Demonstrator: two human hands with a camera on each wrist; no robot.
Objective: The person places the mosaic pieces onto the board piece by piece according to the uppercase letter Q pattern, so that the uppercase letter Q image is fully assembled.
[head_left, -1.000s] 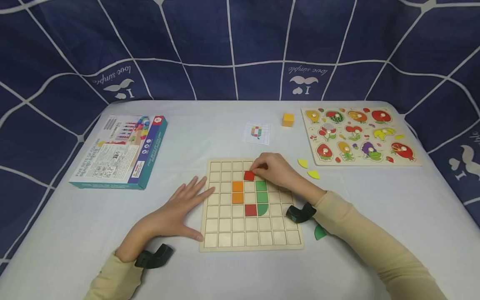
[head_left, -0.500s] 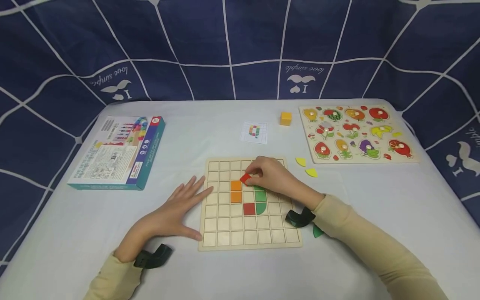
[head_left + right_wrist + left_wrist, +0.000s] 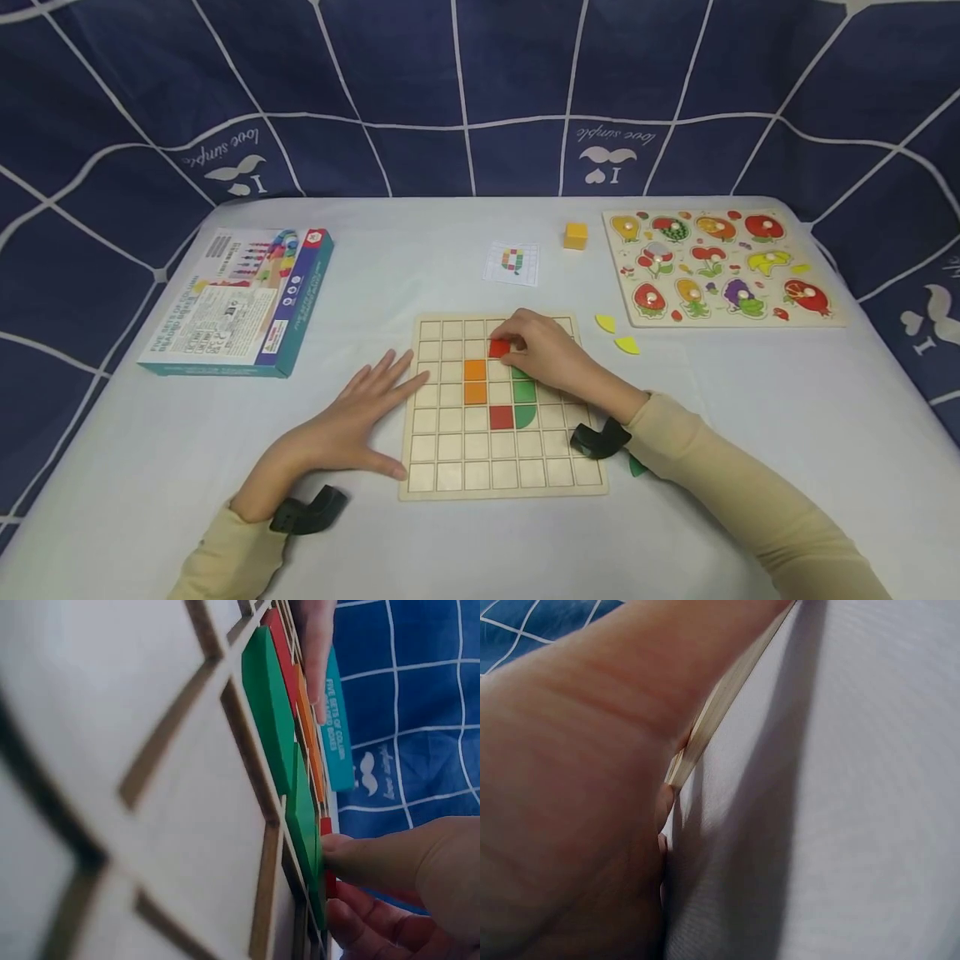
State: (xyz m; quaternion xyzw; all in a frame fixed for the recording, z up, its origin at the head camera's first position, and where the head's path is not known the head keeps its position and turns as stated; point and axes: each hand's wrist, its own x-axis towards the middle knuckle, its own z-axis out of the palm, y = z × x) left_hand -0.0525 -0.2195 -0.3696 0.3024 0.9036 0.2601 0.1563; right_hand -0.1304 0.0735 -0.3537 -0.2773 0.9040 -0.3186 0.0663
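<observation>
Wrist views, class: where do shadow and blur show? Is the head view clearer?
Left wrist view: dark shadow across the white tablecloth; right wrist view: the grid board blurs nearest the camera, a green tile looks crisper; head view: clearer overall, fairly evenly lit.

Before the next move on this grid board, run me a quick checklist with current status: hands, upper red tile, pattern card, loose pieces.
1. Right hand has the upper red tile: ok, pinched between thumb and finger.
2. Upper red tile seated flat in its square: cannot tell, fingers cover part of it.
3. Left hand at the left edge of the grid board: ok, fingers spread, index fingertip over the edge.
4. Pattern card unobstructed: ok, it lies beyond the board.
5. Yellow pieces uncovered: ok, two lie right of the board.
6. Loose green piece fully visible: not ok, the right forearm partly hides it.
</observation>
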